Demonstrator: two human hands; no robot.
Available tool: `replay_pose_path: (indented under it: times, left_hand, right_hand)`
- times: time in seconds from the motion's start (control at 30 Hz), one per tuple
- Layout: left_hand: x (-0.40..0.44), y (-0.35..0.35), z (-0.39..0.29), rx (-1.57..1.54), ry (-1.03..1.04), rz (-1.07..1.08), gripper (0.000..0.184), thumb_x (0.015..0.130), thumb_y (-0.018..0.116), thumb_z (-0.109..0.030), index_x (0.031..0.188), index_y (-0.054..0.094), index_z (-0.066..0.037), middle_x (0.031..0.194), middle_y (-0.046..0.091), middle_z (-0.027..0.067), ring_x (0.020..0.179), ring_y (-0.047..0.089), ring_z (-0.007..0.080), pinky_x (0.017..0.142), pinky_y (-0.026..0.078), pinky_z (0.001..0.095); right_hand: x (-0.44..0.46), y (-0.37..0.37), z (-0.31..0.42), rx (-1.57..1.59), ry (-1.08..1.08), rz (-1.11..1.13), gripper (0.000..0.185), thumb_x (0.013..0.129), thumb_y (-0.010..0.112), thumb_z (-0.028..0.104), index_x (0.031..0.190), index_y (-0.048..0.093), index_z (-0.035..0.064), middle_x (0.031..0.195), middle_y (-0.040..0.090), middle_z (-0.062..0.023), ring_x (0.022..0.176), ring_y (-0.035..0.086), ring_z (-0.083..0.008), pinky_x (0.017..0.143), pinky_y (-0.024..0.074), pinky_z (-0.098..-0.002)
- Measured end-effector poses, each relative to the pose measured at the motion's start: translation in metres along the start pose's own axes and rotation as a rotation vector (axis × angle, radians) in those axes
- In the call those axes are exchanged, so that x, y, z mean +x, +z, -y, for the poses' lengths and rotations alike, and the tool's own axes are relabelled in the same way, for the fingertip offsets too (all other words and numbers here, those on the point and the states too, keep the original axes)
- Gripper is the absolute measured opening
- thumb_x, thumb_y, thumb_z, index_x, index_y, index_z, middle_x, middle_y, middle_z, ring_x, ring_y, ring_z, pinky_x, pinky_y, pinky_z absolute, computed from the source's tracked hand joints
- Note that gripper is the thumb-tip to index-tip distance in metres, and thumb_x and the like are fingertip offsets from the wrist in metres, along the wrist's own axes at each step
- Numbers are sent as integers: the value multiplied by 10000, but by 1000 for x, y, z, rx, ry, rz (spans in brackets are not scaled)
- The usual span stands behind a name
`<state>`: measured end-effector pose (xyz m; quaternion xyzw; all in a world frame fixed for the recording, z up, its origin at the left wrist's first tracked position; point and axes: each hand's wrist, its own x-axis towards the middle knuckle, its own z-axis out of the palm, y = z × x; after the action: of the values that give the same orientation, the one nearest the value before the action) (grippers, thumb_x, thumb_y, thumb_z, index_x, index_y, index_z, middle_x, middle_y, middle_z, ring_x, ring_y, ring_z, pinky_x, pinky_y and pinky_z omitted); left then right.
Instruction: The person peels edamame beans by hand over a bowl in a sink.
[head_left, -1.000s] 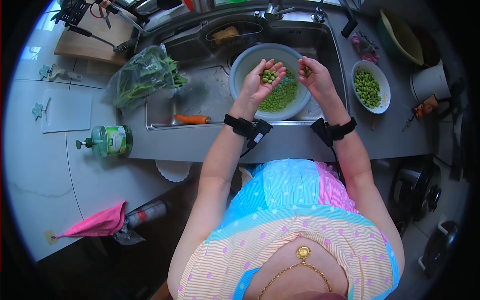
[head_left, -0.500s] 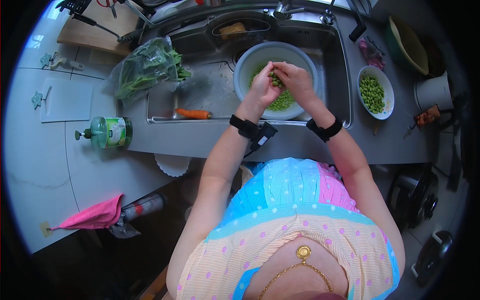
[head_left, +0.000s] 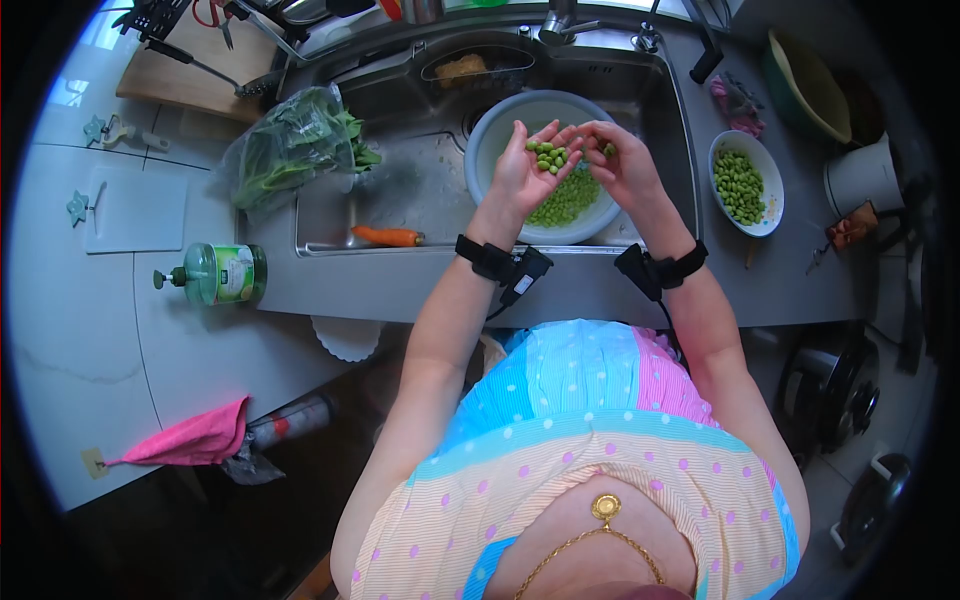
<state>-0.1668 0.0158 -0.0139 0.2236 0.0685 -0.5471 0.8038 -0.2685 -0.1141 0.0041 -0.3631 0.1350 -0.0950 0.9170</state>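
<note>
My left hand [head_left: 517, 176] is palm up over the blue-grey basin [head_left: 483, 118], its fingers spread and slightly cupped around several shelled green beans [head_left: 549, 157]. Close beside it, my right hand [head_left: 628, 168] has its fingers curled, with a green bean [head_left: 608, 149] showing at the fingertips. Below both hands, many more green beans [head_left: 566, 203] cover the bottom of the basin, which sits in the steel sink [head_left: 410, 190]. A white bowl [head_left: 774, 205] of green beans stands on the counter to the right.
A carrot [head_left: 388, 236] and a plastic bag of leafy greens [head_left: 292, 150] lie at the sink's left. Beyond them stands a green soap bottle [head_left: 222, 273]. The faucet [head_left: 562, 25] is behind the basin. A green-yellow tub [head_left: 800, 85] and a white container [head_left: 862, 181] stand at right.
My hands have moved apart. The left palm has opened out, showing the beans in it, and the right hand has turned and shifted right with a bean at its fingers.
</note>
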Motion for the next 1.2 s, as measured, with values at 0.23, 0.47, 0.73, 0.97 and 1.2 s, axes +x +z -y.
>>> replay_pose_path:
  times: [0.23,0.47,0.73,0.97,1.2]
  left_hand:
    - [1,3,14,29,-61,70,656,889,229,-562,1137,446,5,1129,511,176,1076,488,257,952,382,375]
    - [14,-41,9,-97,-107,344,645,886,255,-556,1158,413,7,1139,499,174,1062,503,266,960,384,391]
    - [-11,11,7,11,96,53,603,893,273,-535,1182,372,-16,1135,494,182,1071,492,286,933,419,388]
    - [-13,14,3,-39,111,79,596,896,271,-526,1154,420,-10,1195,467,189,1127,451,294,974,381,412]
    - [-9,17,-2,-85,69,118,634,887,269,-543,1176,407,5,1219,456,199,1141,439,305,993,354,420]
  right_hand:
    - [-2,27,-37,-1290,-498,-183,167,795,573,195,856,630,50,767,633,-95,681,612,-230,629,480,-323]
    - [-11,26,-20,-625,-155,-253,201,840,497,164,907,596,2,722,605,-85,642,585,-150,521,448,-230]
    - [-15,0,-5,271,-18,-136,364,918,397,253,994,534,-76,934,566,-141,829,569,-181,746,506,-270]
    - [-24,14,4,385,-49,-146,470,926,382,364,1035,510,-75,999,547,-174,981,536,-251,894,460,-358]
    - [3,-46,-15,333,50,247,329,906,471,267,1036,522,-31,877,595,-91,758,583,-178,663,488,-304]
